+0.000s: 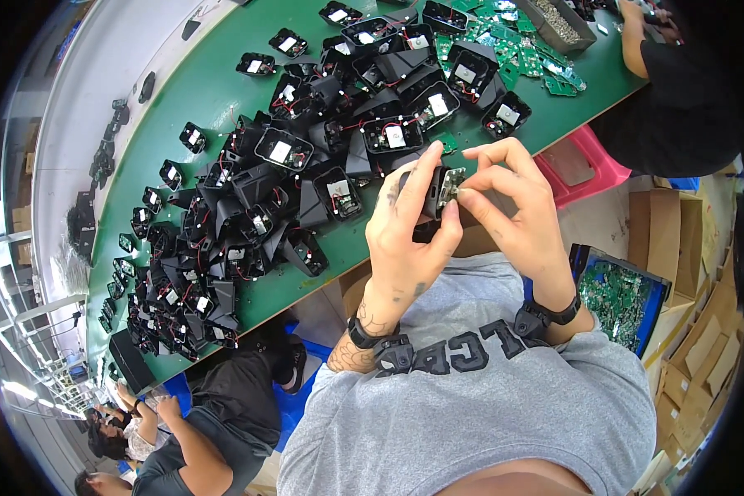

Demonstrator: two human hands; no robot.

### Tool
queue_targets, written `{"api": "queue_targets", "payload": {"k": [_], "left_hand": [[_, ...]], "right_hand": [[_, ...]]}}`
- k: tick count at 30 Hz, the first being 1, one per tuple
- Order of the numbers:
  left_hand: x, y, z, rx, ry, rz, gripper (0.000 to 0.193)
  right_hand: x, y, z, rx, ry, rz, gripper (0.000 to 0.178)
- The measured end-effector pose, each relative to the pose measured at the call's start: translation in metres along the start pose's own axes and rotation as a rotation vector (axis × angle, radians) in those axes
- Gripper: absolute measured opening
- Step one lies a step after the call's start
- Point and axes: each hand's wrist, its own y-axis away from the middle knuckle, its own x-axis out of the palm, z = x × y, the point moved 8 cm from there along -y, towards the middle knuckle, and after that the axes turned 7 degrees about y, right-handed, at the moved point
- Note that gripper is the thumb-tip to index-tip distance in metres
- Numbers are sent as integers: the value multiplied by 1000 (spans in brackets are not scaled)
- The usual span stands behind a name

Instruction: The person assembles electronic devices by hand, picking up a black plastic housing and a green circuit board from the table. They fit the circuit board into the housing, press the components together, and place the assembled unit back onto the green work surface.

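We see left hand clamping black housing upright; right hand pinches its small board from the right.

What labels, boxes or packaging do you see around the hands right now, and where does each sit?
White labels: small pale rectangles inside the open black housings piled on the green table, ahead of both hands.
Cardboard cartons: brown, flat-sided, stacked on the floor at the right.
Blue bin: rectangular, at the right below the table, holding green circuit boards.
Grey tray: rectangular, far right of the table, full of small metal parts.
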Motion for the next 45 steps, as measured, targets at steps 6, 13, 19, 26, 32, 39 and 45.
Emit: {"api": "queue_targets", "payload": {"k": [6,13,19,26,32,39,45], "left_hand": [[2,2,-2,87,-61,62,57],[7,8,2,-1,-83,64,58],[13,15,25,-226,285,97,63],[14,20,48,-515,646,216,52],[3,11,38,-362,195,226,47],[9,20,47,-332,313,105,43],[19,17,34,-377,614,138,53]], "right_hand": [[9,-2,-21,101,-168,226,10],[19,5,-46,319,-348,300,13],[21,5,-53,410,-622,334,18],[25,12,-73,489,-670,342,10],[45,26,-72,593,-869,429,14],[24,17,-50,511,-550,174,14],[16,17,-48,554,-437,158,15]]}}
